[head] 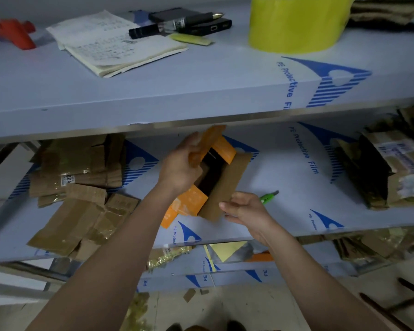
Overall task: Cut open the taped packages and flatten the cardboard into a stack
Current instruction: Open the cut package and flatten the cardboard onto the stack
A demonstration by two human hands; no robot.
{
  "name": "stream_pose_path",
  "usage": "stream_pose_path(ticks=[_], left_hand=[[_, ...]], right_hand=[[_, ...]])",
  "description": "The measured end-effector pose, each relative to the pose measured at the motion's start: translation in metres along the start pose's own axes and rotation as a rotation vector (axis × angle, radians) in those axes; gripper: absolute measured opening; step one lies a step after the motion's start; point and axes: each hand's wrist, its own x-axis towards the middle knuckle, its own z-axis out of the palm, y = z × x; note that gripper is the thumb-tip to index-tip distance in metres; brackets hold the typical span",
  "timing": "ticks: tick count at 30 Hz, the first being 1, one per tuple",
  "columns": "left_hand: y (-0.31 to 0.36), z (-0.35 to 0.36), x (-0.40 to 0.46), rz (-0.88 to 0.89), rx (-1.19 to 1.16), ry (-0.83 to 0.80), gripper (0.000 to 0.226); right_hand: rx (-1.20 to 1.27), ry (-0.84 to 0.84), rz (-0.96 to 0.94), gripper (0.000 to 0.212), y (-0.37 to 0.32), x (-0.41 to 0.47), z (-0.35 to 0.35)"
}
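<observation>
- Both forearms are seen reaching up from the bottom edge toward a middle shelf (285,163) covered in blue-printed protective film.
- Left hand (184,163) is raised at about 11 o'clock of the opened box (215,180); its fingers are curled round an orange flap (208,142), which is gripped and lifted upward.
- Right hand (244,209) is held at about 5 o'clock of the box, thumb on top, fingers wrapped under the brown near corner, which is pinched.
- Box is held open just above the shelf, tilted, dark interior shown, orange flaps spread at both ends.
- Green box cutter (268,197) is left lying on the shelf at 3 o'clock of the right hand, just beside it, not touched.
- Flattened cardboard pile (81,194) is laid at 9 o'clock of the box, on the same shelf, well apart.
- Taped packages (397,168) are stacked at 3 o'clock, at the shelf's right end.
- On the upper shelf are seen a yellow tape roll (296,25) at 1 o'clock, a notebook (115,44) and black marker (177,23) at 11 o'clock.
</observation>
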Motion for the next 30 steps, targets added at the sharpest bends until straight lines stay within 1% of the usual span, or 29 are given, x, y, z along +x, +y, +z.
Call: stream_pose_path(ticks=[1,2,3,4,5,6,8,10,12,14,16,18,19,20,23,25,27,30], left_hand=[[0.000,0.002,-0.001,0.033,0.000,-0.038,0.070],[-0.001,0.003,-0.003,0.049,-0.003,-0.068,0.067],[-0.003,0.004,-0.005,0.055,-0.022,-0.091,0.065],[-0.002,0.005,-0.007,0.047,-0.062,-0.121,0.064],[-0.001,0.007,-0.009,0.035,-0.112,-0.163,0.064],[0.000,0.009,-0.011,0.026,-0.138,-0.215,0.065],[-0.004,0.014,-0.018,0.032,-0.100,-0.317,0.067],[-0.016,0.021,-0.027,0.031,-0.036,-0.370,0.066],[-0.025,0.022,-0.033,-0.003,-0.091,-0.360,0.059],[-0.023,0.018,-0.032,-0.022,-0.168,-0.387,0.052],[-0.019,0.011,-0.027,-0.043,-0.202,-0.442,0.046],[-0.017,0.002,-0.022,-0.061,-0.217,-0.484,0.045],[-0.017,-0.002,-0.020,-0.064,-0.214,-0.492,0.046],[-0.017,-0.005,-0.019,-0.070,-0.202,-0.489,0.046],[-0.018,-0.008,-0.015,-0.088,-0.113,-0.411,0.036],[-0.018,-0.006,-0.014,-0.074,-0.037,-0.350,0.033],[-0.018,-0.005,-0.014,-0.077,-0.012,-0.320,0.031],[-0.020,-0.008,-0.014,-0.123,-0.035,-0.326,0.030]], right_hand=[[0.000,0.030,0.001,0.035,0.004,0.002,0.000],[-0.023,0.074,-0.008,0.062,0.006,0.003,0.001],[-0.076,0.125,-0.029,0.094,0.011,0.007,-0.001],[-0.156,0.191,-0.057,0.118,0.013,0.008,-0.003],[-0.229,0.255,-0.092,0.130,0.014,0.009,-0.006],[-0.285,0.315,-0.131,0.133,0.014,0.010,-0.010],[-0.369,0.404,-0.241,0.132,0.012,0.012,-0.019],[-0.416,0.438,-0.338,0.128,0.005,0.014,-0.026],[-0.450,0.395,-0.407,0.122,-0.001,0.015,-0.031],[-0.492,0.333,-0.460,0.116,-0.004,0.017,-0.034],[-0.545,0.265,-0.532,0.101,-0.007,0.019,-0.033],[-0.582,0.243,-0.606,0.079,-0.011,0.021,-0.030],[-0.576,0.247,-0.608,0.072,-0.013,0.023,-0.028],[-0.544,0.248,-0.593,0.072,-0.015,0.024,-0.026],[-0.388,0.225,-0.504,0.095,-0.015,0.030,-0.019],[-0.360,0.187,-0.474,0.106,-0.010,0.033,-0.015],[-0.361,0.185,-0.470,0.109,-0.006,0.034,-0.009],[-0.379,0.284,-0.481,0.104,-0.003,0.039,-0.002]])
